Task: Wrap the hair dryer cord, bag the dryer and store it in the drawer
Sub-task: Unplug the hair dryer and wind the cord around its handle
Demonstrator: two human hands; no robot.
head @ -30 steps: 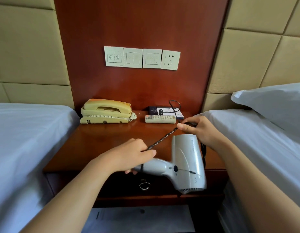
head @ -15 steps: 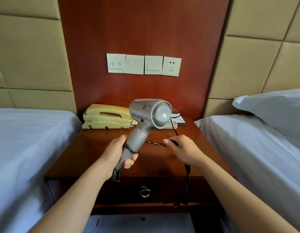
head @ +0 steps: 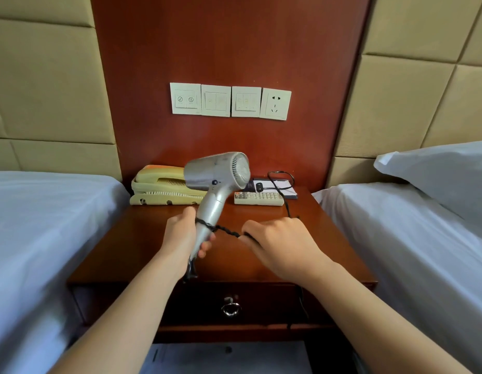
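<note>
A silver hair dryer (head: pixel 217 175) stands upright above the wooden nightstand (head: pixel 142 247), its rear grille facing me. My left hand (head: pixel 184 236) grips its handle near the bottom. A black twisted cord (head: pixel 225 230) loops once around the handle and runs right into my right hand (head: pixel 274 241), which pinches it. The rest of the cord hangs down past the nightstand's front on the right. The drawer (head: pixel 261 303) below, with a metal ring pull (head: pixel 230 309), is closed. No bag is in view.
A yellowed telephone (head: pixel 160 188), a white remote (head: pixel 258 198) and a small black device with a thin cable on a pad (head: pixel 272 184) sit at the back of the nightstand. Beds with white sheets flank it; a pillow (head: pixel 444 171) lies right. Switches and a socket (head: pixel 274 103) are on the wall.
The dryer went from lying low at the nightstand's front to upright in my left hand. A turn of cord now circles the handle, and my right hand has drawn the cord out to the right.
</note>
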